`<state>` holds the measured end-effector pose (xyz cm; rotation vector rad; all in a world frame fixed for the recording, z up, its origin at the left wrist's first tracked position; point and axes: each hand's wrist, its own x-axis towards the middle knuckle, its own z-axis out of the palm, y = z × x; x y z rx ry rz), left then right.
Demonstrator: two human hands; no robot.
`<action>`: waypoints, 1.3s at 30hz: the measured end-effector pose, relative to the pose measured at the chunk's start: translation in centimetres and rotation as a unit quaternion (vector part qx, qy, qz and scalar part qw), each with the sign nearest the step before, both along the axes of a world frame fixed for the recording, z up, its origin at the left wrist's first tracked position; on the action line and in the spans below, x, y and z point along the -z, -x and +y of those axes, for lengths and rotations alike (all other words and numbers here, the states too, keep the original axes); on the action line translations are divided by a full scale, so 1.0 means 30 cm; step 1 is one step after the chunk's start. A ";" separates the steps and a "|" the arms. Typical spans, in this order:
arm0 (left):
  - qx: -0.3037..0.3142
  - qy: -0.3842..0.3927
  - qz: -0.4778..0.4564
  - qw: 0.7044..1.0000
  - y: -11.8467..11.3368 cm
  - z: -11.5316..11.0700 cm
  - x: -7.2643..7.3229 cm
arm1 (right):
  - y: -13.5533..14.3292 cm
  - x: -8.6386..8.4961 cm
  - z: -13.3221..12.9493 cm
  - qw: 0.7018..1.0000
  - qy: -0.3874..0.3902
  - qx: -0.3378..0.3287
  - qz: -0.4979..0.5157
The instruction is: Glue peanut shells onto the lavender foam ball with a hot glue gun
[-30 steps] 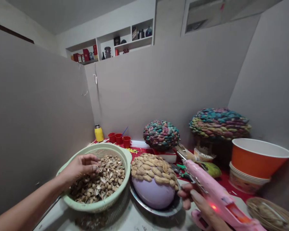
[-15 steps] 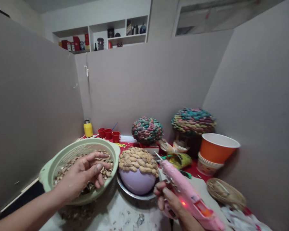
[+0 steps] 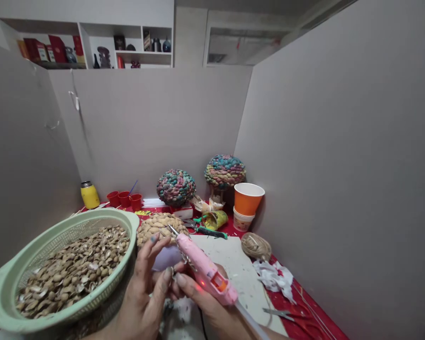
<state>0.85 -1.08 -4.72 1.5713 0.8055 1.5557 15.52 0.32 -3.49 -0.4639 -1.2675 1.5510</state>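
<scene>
My right hand (image 3: 205,293) grips a pink hot glue gun (image 3: 201,267), its red light lit and its metal nozzle pointing up and left. My left hand (image 3: 145,283) meets the right fingertips below the nozzle. Its thumb and fingers are pinched at a small thing I cannot make out. Just behind the hands sits a smooth lavender dome (image 3: 167,256), partly hidden, its top covered with peanut shells (image 3: 156,226). On the left stands a green colander (image 3: 127,264) holding many loose shell halves (image 3: 74,269).
Colourful shell-covered balls (image 3: 176,187) stand at the back. Right of them are an orange bucket (image 3: 248,200) stacked on paper cups, green-handled pliers (image 3: 212,232), a twine ball (image 3: 256,246), crumpled white plastic (image 3: 274,276) and scissors (image 3: 286,314). Red cups (image 3: 123,199) and a yellow jar (image 3: 89,195) stand back left.
My left hand has left the area over the colander and come to my right fingers. The glue gun now sits in front of the dome. The view has turned to the right.
</scene>
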 end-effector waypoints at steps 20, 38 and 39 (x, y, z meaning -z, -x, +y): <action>-0.099 0.152 -0.110 0.977 -0.019 -0.084 -0.080 | -0.019 0.013 -0.008 0.985 0.051 0.155 -0.052; 0.170 0.353 -0.200 0.898 0.016 -0.021 -0.134 | -0.048 -0.045 -0.004 0.984 -0.028 0.105 -0.140; 0.173 0.351 -0.204 0.897 0.017 -0.021 -0.135 | -0.050 -0.041 -0.003 0.983 -0.031 0.109 -0.143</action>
